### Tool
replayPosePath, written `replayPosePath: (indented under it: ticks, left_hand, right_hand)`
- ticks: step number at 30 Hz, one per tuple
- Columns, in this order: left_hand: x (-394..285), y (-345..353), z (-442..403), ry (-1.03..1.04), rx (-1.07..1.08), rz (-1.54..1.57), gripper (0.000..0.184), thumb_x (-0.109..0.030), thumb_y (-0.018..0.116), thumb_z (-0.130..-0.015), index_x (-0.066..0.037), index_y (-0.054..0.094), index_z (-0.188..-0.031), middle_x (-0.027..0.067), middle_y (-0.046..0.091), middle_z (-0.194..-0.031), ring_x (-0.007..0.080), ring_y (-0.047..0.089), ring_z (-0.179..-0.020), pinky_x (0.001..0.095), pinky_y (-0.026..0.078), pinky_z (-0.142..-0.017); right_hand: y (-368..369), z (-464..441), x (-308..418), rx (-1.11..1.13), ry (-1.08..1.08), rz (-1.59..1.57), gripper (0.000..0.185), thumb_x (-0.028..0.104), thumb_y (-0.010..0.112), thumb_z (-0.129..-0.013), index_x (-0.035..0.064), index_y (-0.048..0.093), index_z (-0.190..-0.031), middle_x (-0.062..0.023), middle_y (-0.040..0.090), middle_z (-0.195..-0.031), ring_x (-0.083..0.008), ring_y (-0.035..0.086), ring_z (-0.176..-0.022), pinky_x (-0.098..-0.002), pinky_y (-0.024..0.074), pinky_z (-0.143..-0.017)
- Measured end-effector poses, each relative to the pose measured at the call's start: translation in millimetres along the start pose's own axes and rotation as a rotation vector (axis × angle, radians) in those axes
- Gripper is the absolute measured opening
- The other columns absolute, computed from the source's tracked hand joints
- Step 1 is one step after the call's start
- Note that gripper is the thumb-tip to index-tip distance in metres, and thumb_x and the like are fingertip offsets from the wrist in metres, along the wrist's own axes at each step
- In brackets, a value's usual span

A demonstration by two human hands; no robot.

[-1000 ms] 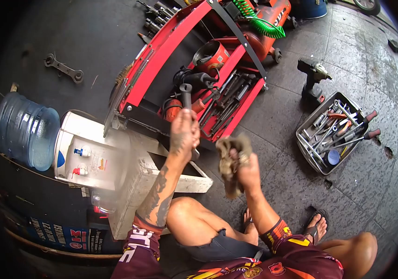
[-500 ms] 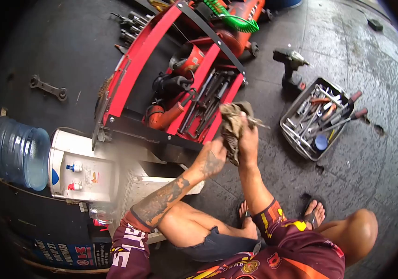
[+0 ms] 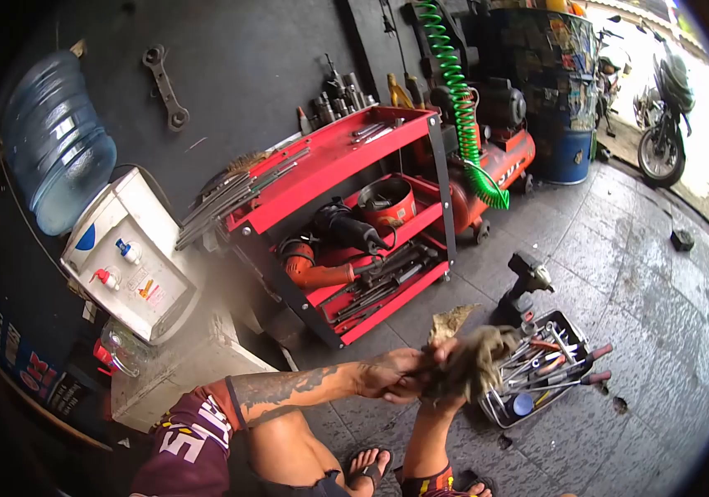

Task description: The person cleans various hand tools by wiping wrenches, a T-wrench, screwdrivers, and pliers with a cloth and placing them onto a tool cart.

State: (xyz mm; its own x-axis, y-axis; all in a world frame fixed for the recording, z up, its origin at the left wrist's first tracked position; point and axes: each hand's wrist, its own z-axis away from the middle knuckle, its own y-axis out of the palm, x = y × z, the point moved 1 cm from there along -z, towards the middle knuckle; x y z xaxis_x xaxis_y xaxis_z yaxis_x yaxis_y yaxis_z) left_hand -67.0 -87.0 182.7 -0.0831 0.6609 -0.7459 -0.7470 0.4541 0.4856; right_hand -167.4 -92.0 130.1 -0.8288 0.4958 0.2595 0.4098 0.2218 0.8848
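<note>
Red cart (image 3: 342,176) nearby, tool tray (image 3: 546,404) partly behind rag (image 3: 485,358)

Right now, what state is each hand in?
Left hand: curled at the rag; exactly what it grips is hidden.
Right hand: closed on the rag, which largely covers it.

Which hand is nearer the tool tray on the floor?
Right. The right hand, partly hidden by the cloth, is left of the tool tray in view; the left hand is farther left.
</note>
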Motion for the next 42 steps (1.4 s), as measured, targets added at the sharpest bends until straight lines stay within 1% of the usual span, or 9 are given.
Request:
replayPosePath:
  ticks: [5, 8, 10, 13, 24, 27, 31, 39, 42]
  left_hand:
    - [-5.9, -2.2, -0.6, -0.127, 0.414, 0.006, 0.037, -0.036, 0.038, -0.095, -0.008, 0.045, -0.072, -0.0008, 0.035, -0.051, 0.0126, 0.037, -0.041, 0.0296, 0.039, -0.041]
    - [-24.4, -6.5, -4.2, 0.217, -0.153, -1.347, 0.029, -0.025, 0.042, -0.094, 0.001, 0.054, -0.091, 0.0073, 0.058, -0.076, 0.0214, 0.057, -0.078, 0.0315, 0.046, -0.074]
    - [-33.2, -1.5, -6.6, 0.693, -0.536, -1.218, 0.028, -0.022, 0.042, -0.094, 0.001, 0.056, -0.103, 0.0128, 0.060, -0.091, 0.0227, 0.059, -0.086, 0.0323, 0.046, -0.079]
    - [-57.2, 24.1, -7.2, 0.895, -0.505, -0.935, 0.032, -0.022, 0.041, -0.095, 0.002, 0.054, -0.111, 0.0162, 0.057, -0.101, 0.0235, 0.058, -0.092, 0.0315, 0.044, -0.085]
    - [-66.6, 20.9, -58.3, 0.454, -0.426, -0.806, 0.038, -0.028, 0.037, -0.097, 0.004, 0.058, -0.098, 0.0120, 0.064, -0.089, 0.0220, 0.059, -0.095, 0.0335, 0.043, -0.088]
    - [-114.1, 24.8, -53.3, 0.866, -0.615, -0.615, 0.037, -0.028, 0.036, -0.097, 0.002, 0.057, -0.087, 0.0097, 0.064, -0.082, 0.0166, 0.062, -0.078, 0.0288, 0.048, -0.076]
    - [-114.0, 47.2, -38.9, 0.954, -0.758, -0.424, 0.037, -0.030, 0.034, -0.098, 0.003, 0.051, -0.091, 0.0089, 0.058, -0.081, 0.0184, 0.062, -0.077, 0.0279, 0.048, -0.074]
    - [-127.0, 112.2, -11.8, 0.969, -0.640, -0.459, 0.032, -0.026, 0.032, -0.098, 0.000, 0.049, -0.091, 0.0135, 0.060, -0.081, 0.0232, 0.059, -0.089, 0.0396, 0.041, -0.092]
    - [-214.1, 89.9, 13.9, 1.343, -0.820, -0.030, 0.035, -0.037, 0.034, -0.097, -0.008, 0.047, -0.084, -0.0014, 0.041, -0.054, 0.0140, 0.047, -0.045, 0.0289, 0.046, -0.046]
  right_hand:
    - [-0.6, 2.9, 21.4, 0.252, -0.055, -0.005, 0.027, 0.031, 0.053, -0.087, 0.0066, 0.052, -0.076, -0.0071, 0.052, -0.065, -0.0206, 0.056, -0.065, -0.0384, 0.0460, -0.070]
    - [-34.1, 7.9, 11.2, 0.008, 0.196, 0.125, 0.028, 0.027, 0.047, -0.091, 0.0016, 0.048, -0.104, -0.0111, 0.057, -0.083, -0.0238, 0.057, -0.073, -0.0345, 0.0474, -0.070]
    - [-40.7, 8.0, 13.9, -0.206, 0.348, 0.081, 0.032, 0.028, 0.047, -0.093, 0.0010, 0.046, -0.110, -0.0096, 0.056, -0.092, -0.0218, 0.057, -0.082, -0.0329, 0.0483, -0.074]
    - [-29.0, 3.1, 14.4, -0.193, 0.419, 0.346, 0.039, 0.033, 0.048, -0.093, 0.0020, 0.044, -0.117, -0.0087, 0.055, -0.098, -0.0165, 0.057, -0.087, -0.0300, 0.0482, -0.077]
    - [-32.8, -26.1, 9.0, -0.013, 0.531, 0.518, 0.030, 0.025, 0.056, -0.088, -0.0036, 0.058, -0.098, -0.0064, 0.060, -0.080, -0.0117, 0.055, -0.071, -0.0270, 0.0443, -0.063]
    - [-17.5, -44.4, 4.6, 0.336, 0.338, 0.827, 0.031, 0.018, 0.057, -0.088, -0.0038, 0.054, -0.110, -0.0094, 0.061, -0.089, -0.0166, 0.056, -0.078, -0.0299, 0.0456, -0.068]
    - [9.3, -61.7, 27.5, 0.382, 0.594, 0.825, 0.020, 0.009, 0.057, -0.084, 0.0000, 0.060, -0.102, -0.0144, 0.065, -0.085, -0.0254, 0.062, -0.077, -0.0333, 0.0458, -0.070]
    - [70.8, -111.5, 100.5, 0.523, 0.495, 0.921, 0.020, 0.014, 0.058, -0.085, -0.0032, 0.060, -0.094, -0.0105, 0.065, -0.075, -0.0132, 0.061, -0.069, -0.0292, 0.0472, -0.063]
    - [46.6, -114.4, 101.7, 0.706, 0.451, 1.086, 0.017, 0.014, 0.060, -0.083, -0.0013, 0.062, -0.090, -0.0105, 0.064, -0.069, -0.0161, 0.063, -0.063, -0.0301, 0.0470, -0.058]
